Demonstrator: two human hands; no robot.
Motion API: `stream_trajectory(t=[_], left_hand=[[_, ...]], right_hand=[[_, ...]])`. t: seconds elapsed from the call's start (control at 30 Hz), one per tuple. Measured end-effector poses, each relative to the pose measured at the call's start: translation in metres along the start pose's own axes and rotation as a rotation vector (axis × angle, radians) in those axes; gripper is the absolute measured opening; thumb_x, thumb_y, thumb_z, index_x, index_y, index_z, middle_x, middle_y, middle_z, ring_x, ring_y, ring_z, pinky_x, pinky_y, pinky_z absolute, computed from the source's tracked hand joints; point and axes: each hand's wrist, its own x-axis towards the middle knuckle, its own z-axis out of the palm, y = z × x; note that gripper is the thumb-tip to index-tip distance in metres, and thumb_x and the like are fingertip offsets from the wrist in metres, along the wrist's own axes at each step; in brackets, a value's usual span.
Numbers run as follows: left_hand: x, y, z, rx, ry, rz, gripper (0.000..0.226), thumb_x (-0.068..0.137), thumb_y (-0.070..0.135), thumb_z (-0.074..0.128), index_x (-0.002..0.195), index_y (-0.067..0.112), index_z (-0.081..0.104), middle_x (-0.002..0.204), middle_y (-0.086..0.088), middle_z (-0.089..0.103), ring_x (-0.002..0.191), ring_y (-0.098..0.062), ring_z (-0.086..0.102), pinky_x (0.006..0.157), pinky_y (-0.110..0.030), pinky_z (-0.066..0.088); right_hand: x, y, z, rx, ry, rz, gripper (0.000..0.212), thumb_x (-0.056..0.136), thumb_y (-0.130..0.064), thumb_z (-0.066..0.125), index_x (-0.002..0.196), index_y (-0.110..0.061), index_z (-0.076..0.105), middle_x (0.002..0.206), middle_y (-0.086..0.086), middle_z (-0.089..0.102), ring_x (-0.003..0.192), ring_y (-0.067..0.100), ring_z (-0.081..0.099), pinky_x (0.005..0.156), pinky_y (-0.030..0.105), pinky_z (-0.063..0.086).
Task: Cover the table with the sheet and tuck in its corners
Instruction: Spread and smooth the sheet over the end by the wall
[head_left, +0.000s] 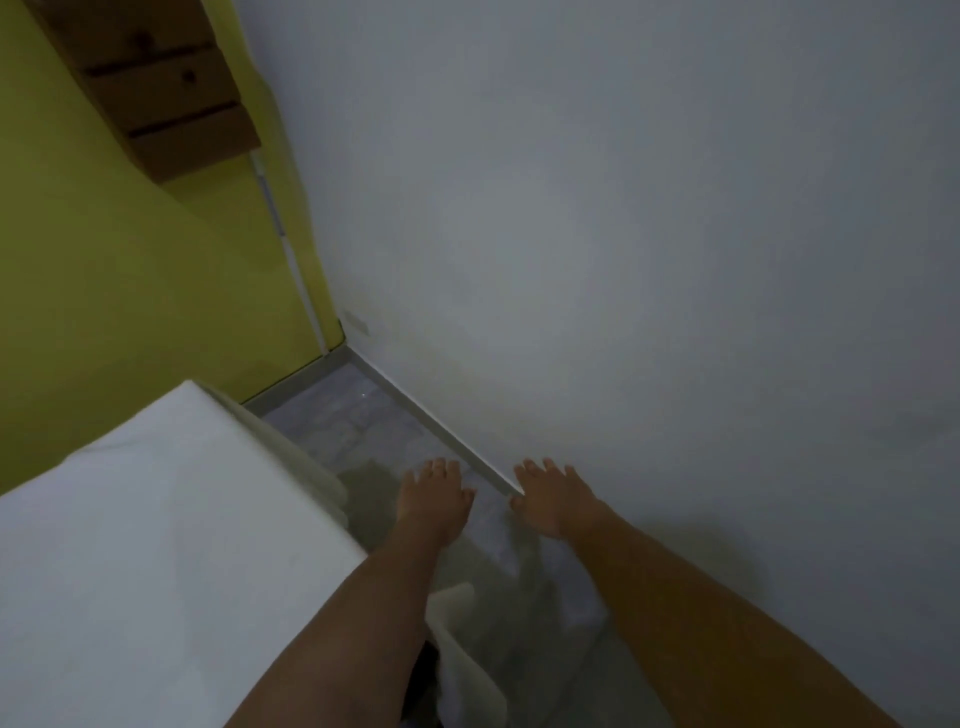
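Observation:
The white sheet (156, 530) lies over the table at the lower left, and its edge hangs down the right side (306, 467). A loose fold of the sheet (462, 649) droops near the table's front corner. My left hand (434, 493) is stretched out past the table's right edge, fingers spread, above the floor. My right hand (550, 496) is held out beside it, also with fingers apart, close to the white wall. Neither hand holds anything or touches the sheet.
A white wall (623, 234) runs close along the right, leaving a narrow strip of grey floor (363, 415) between it and the table. A yellow-green wall (130, 286) stands behind, with a wooden shelf (166, 93) high on it.

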Motion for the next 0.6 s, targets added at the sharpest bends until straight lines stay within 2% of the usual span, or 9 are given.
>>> stream_trajectory(t=[0.13, 0.33, 0.6], left_hand=[[0.031, 0.000, -0.019, -0.026, 0.032, -0.032, 0.059, 0.102, 0.041, 0.019, 0.152, 0.009, 0.013, 0.160, -0.011, 0.013, 0.148, -0.025, 0.009, 0.119, -0.045, 0.007], [0.078, -0.012, -0.041, -0.057, 0.009, -0.174, 0.057, 0.103, 0.040, 0.017, 0.151, 0.010, 0.014, 0.160, -0.011, 0.012, 0.148, -0.025, 0.010, 0.119, -0.045, 0.008], [0.146, -0.005, -0.071, -0.229, 0.022, -0.396, 0.057, 0.103, 0.039, 0.015, 0.151, 0.009, 0.012, 0.160, -0.012, 0.010, 0.148, -0.026, 0.008, 0.119, -0.045, 0.006]], right_hand=[[0.043, 0.006, -0.024, -0.038, 0.055, -0.055, 0.056, 0.101, -0.039, 0.024, 0.151, -0.015, 0.015, 0.159, 0.005, 0.013, 0.145, 0.029, 0.010, 0.117, 0.049, 0.008], [0.105, 0.014, -0.071, -0.076, -0.027, -0.170, 0.057, 0.102, -0.039, 0.020, 0.152, -0.013, 0.009, 0.160, 0.006, 0.006, 0.146, 0.029, 0.005, 0.118, 0.048, 0.004], [0.201, 0.027, -0.135, -0.202, -0.055, -0.349, 0.057, 0.101, -0.039, 0.018, 0.152, -0.014, 0.008, 0.160, 0.004, 0.004, 0.146, 0.027, 0.002, 0.117, 0.047, 0.002]])
